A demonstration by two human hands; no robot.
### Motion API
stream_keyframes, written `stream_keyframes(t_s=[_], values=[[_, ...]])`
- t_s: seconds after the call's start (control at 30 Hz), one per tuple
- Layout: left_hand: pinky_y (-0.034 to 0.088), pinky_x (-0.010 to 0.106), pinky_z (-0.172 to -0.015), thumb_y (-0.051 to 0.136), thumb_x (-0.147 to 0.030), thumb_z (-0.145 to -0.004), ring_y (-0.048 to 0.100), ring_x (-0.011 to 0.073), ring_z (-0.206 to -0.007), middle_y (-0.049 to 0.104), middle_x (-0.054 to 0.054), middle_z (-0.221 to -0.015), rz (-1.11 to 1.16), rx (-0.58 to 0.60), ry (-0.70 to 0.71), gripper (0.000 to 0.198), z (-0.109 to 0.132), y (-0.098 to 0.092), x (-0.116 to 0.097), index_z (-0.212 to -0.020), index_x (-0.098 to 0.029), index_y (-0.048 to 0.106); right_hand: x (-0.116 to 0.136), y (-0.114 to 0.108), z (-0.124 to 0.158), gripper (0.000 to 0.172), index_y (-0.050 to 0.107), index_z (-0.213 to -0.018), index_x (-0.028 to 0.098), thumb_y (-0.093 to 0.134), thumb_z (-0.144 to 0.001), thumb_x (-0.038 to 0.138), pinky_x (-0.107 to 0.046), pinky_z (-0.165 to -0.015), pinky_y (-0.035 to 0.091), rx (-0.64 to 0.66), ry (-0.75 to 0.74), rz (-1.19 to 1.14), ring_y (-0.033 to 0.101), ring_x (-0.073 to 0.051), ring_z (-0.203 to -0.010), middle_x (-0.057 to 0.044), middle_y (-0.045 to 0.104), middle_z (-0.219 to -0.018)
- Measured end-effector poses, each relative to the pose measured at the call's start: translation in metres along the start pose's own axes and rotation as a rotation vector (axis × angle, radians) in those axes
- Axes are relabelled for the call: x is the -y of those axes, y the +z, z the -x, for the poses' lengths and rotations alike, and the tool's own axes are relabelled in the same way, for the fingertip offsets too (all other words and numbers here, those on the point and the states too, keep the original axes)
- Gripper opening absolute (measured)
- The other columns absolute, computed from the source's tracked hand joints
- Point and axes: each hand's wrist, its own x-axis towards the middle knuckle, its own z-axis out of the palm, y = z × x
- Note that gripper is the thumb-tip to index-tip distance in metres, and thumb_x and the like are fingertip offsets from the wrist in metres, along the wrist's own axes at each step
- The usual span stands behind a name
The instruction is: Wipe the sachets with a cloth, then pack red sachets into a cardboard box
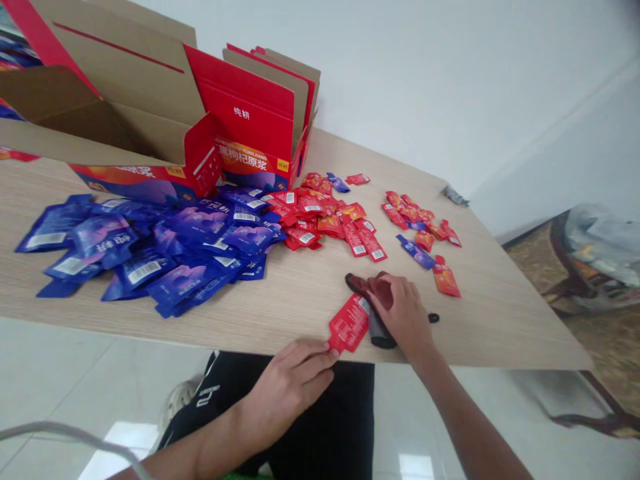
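Note:
My left hand (300, 377) is closed, its thumb and fingers pinching the narrow neck of a red sachet (350, 323) at the table's front edge. White print and a barcode show on the sachet's upward side. The sachet's wide end meets a dark, elongated hand-held device (383, 331) with rounded ends. My right hand (400, 307) is closed over the middle of this device, hiding part of it; its exact kind is unclear. A small black ring-shaped piece (434, 318) lies just right of that hand.
Blue sachets (195, 233) form a large pile at left, touching a heap of red sachets (310, 207). Behind stand open cartons (255, 127). A smaller group of sachets (413, 213) lies at right, with a single red sachet (446, 277) nearby. A plastic-covered chair (595, 253) stands beyond the table.

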Motion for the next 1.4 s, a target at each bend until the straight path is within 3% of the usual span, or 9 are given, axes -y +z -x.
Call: stream_keyframes(t_s=[0.1, 0.2, 0.4, 0.6, 0.8, 0.93, 1.03, 1.2, 1.4], values=[[0.058, 0.036, -0.101, 0.049, -0.022, -0.108, 0.066, 0.0216, -0.118, 0.077, 0.002, -0.122, 0.009, -0.008, -0.004, 0.025, 0.001, 0.002, 0.000, -0.109, -0.015, 0.073, -0.007, -0.013, -0.007, 0.034, 0.056, -0.122, 0.020, 0.064, -0.098, 0.043, -0.050, -0.088, 0.053, -0.183, 0.030, 0.026, 0.060, -0.033, -0.103, -0.014, 0.065, -0.112], [0.057, 0.035, -0.101, 0.050, -0.022, -0.108, 0.066, 0.0220, -0.119, 0.077, 0.002, -0.123, 0.013, -0.024, -0.006, 0.024, 0.000, 0.002, 0.000, -0.108, -0.015, 0.073, 0.020, -0.029, 0.000, 0.039, 0.053, -0.124, 0.019, 0.069, -0.095, 0.040, -0.052, -0.094, 0.051, -0.364, 0.025, -0.126, 0.061, -0.032, -0.106, -0.014, 0.062, -0.113], [0.057, 0.035, -0.098, 0.046, -0.022, -0.109, 0.067, 0.0211, -0.110, 0.077, 0.002, -0.111, 0.028, 0.041, -0.046, 0.027, -0.002, 0.000, -0.001, -0.106, -0.015, 0.072, 0.089, -0.019, 0.031, 0.027, 0.055, -0.117, 0.025, 0.069, -0.095, 0.027, -0.044, -0.092, 0.054, 0.039, -0.183, -0.341, 0.062, -0.027, -0.104, -0.008, 0.066, -0.108], [0.053, 0.034, -0.104, 0.052, -0.022, -0.107, 0.063, 0.0207, -0.120, 0.076, 0.002, -0.121, 0.024, -0.012, -0.025, 0.022, 0.000, 0.003, -0.001, -0.103, -0.014, 0.072, 0.040, 0.005, 0.019, 0.029, 0.054, -0.117, 0.023, 0.067, -0.097, 0.039, -0.045, -0.088, 0.054, 0.018, -0.105, -0.204, 0.060, -0.030, -0.102, -0.011, 0.065, -0.109], [0.054, 0.036, -0.100, 0.052, -0.020, -0.106, 0.063, 0.0222, -0.114, 0.075, 0.004, -0.118, -0.021, -0.007, -0.003, 0.020, -0.001, 0.003, -0.001, -0.104, -0.016, 0.072, -0.017, -0.007, -0.004, 0.040, 0.058, -0.121, 0.018, 0.061, -0.099, 0.051, -0.049, -0.096, 0.051, -0.159, 0.082, -0.010, 0.059, -0.032, -0.106, -0.014, 0.065, -0.113], [0.056, 0.037, -0.094, 0.052, -0.016, -0.105, 0.066, 0.0215, -0.106, 0.072, 0.005, -0.123, -0.080, 0.194, 0.021, 0.038, -0.008, -0.011, -0.004, -0.142, -0.019, 0.058, -0.024, -0.020, 0.010, 0.057, 0.057, -0.128, 0.015, 0.070, -0.091, 0.057, -0.049, -0.098, 0.050, -0.469, 0.362, -0.164, 0.061, -0.032, -0.111, -0.017, 0.062, -0.120], [0.055, 0.038, -0.100, 0.055, -0.018, -0.104, 0.063, 0.0239, -0.118, 0.066, 0.006, -0.138, -0.155, 0.256, 0.014, 0.048, -0.012, -0.015, -0.005, -0.151, -0.022, 0.050, -0.022, -0.019, 0.029, 0.068, 0.054, -0.133, 0.015, 0.073, -0.086, 0.060, -0.047, -0.094, 0.050, -0.540, 0.555, -0.325, 0.063, -0.031, -0.109, -0.016, 0.060, -0.122], [0.047, 0.039, -0.113, 0.052, -0.018, -0.105, 0.051, 0.0255, -0.140, 0.060, 0.008, -0.151, -0.266, 0.159, 0.025, 0.038, -0.009, -0.006, -0.003, -0.143, -0.014, 0.058, -0.026, -0.003, 0.048, 0.073, 0.053, -0.132, 0.015, 0.076, -0.081, 0.063, -0.048, -0.096, 0.049, -0.553, 0.710, -0.527, 0.062, -0.030, -0.107, -0.014, 0.061, -0.119], [0.052, 0.031, -0.105, 0.055, -0.019, -0.106, 0.068, 0.0187, -0.115, 0.077, 0.005, -0.124, -0.156, -0.026, 0.081, 0.023, -0.011, -0.005, 0.002, -0.124, -0.014, 0.068, -0.038, 0.002, 0.048, 0.072, 0.057, -0.129, 0.016, 0.074, -0.080, 0.066, -0.051, -0.099, 0.050, -0.520, 0.835, -0.648, 0.063, -0.034, -0.111, -0.014, 0.065, -0.122]])
